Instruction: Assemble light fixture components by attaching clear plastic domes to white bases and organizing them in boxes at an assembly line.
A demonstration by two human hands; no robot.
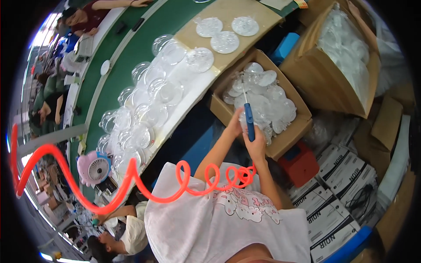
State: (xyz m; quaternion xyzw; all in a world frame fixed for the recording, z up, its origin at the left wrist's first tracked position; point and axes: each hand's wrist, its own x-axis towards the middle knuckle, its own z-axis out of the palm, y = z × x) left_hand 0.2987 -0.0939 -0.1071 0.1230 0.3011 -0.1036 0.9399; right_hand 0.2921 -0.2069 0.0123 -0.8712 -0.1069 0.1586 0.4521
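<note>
Right hand (256,144) is clenched around a blue-handled air blow gun (249,120), nozzle pointing up into the open cardboard box (287,136) of clear plastic half-shells (263,103). An orange coiled air hose (131,179) runs from the gun down and off to the left. Left hand (236,122) sits at the box edge, touching the shells next to the gun; grip not discernible. More clear domes (149,114) are lined up along the white bench edge beside the green conveyor belt (131,57). A pink desk fan (94,167) sits at the bench's near end.
</note>
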